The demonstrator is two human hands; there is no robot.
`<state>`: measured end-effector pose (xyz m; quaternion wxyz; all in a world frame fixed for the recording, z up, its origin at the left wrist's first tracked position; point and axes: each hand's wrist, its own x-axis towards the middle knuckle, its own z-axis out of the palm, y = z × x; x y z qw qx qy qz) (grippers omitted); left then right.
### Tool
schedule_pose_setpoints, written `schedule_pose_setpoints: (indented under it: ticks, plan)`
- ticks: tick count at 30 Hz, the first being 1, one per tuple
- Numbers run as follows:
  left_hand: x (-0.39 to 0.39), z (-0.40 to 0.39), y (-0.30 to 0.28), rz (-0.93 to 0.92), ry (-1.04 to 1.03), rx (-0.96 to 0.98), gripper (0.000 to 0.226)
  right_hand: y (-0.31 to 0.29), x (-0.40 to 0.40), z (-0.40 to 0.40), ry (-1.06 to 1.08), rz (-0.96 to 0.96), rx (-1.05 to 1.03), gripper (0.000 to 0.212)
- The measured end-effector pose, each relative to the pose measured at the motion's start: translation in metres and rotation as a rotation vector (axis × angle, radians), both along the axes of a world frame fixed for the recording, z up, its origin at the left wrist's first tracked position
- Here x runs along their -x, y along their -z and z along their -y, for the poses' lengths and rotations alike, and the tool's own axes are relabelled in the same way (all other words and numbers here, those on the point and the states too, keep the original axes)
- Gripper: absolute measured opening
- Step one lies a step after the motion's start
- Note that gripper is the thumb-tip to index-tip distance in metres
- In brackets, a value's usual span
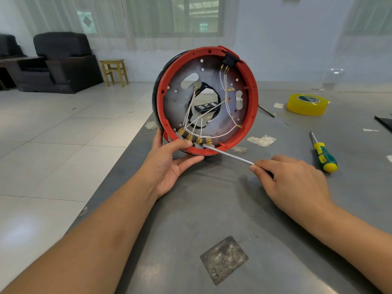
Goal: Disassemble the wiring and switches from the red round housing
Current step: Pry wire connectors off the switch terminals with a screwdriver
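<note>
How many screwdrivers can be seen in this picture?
2. One screwdriver is gripped by the right hand, tip at the housing's lower rim. The green-yellow screwdriver lies on the table, right side.

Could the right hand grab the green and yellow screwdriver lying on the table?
Probably yes, but not right away. The green and yellow screwdriver lies in the open just beyond the right hand, nothing between them. That hand already grips a thin metal tool, so it must put that down first.

The housing (205, 100) stands on edge at the surface's (212, 209) left side. To its right lie a screwdriver (323, 152) and, farther back, a tape roll (306, 103). Armchairs (63, 60) and a stool (114, 71) stand on the floor behind, left.
</note>
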<state>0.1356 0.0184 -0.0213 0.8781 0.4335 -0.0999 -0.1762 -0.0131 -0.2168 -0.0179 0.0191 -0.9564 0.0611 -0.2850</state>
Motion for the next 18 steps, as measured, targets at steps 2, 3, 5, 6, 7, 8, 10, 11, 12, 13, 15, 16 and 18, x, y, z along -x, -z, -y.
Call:
schedule_pose_setpoints:
  ticks: [2,3,5,6,7,8,10,11,12,13,15,16,18]
  plan:
    - [0.001,0.0,-0.001,-0.001,-0.007,-0.001,0.082,0.001,0.0,-0.001,-0.002,0.027,0.035,0.04]
    - [0.001,0.0,-0.001,-0.005,-0.011,-0.002,0.081,0.001,0.0,-0.001,-0.004,0.033,0.034,0.04]
    - [0.003,0.001,-0.003,-0.01,-0.019,-0.013,0.08,-0.003,-0.004,0.002,0.007,0.038,-0.038,0.04]
    - [0.004,0.002,-0.003,-0.013,-0.022,-0.022,0.08,-0.006,-0.005,0.004,0.019,0.061,-0.067,0.039]
    - [0.004,0.002,-0.003,-0.016,-0.023,-0.028,0.081,-0.009,-0.006,0.007,0.024,0.1,-0.068,0.038]
    - [0.005,0.003,-0.004,-0.017,-0.022,-0.032,0.081,-0.011,-0.006,0.01,0.022,0.132,-0.057,0.037]
    - [0.005,0.003,-0.004,-0.019,-0.02,-0.024,0.079,-0.01,-0.002,0.012,-0.001,0.124,-0.042,0.036]
    - [0.005,0.002,-0.004,-0.023,-0.022,-0.021,0.078,-0.009,0.0,0.011,-0.018,0.098,-0.027,0.037]
    - [0.004,0.002,-0.003,-0.026,-0.024,-0.02,0.079,-0.008,0.002,0.01,-0.033,0.071,-0.004,0.038]
    - [0.004,0.002,-0.003,-0.028,-0.027,-0.019,0.08,-0.007,0.002,0.009,-0.041,0.046,0.024,0.04]
    - [0.005,0.002,-0.003,-0.033,-0.028,-0.017,0.083,-0.006,0.0,0.009,-0.04,0.01,0.074,0.043]
    - [0.005,0.002,-0.003,-0.032,-0.028,-0.02,0.083,-0.007,-0.001,0.009,-0.033,-0.001,0.094,0.045]
    - [0.005,0.002,-0.003,-0.032,-0.036,-0.024,0.083,-0.006,-0.002,0.01,-0.012,-0.032,0.128,0.046]
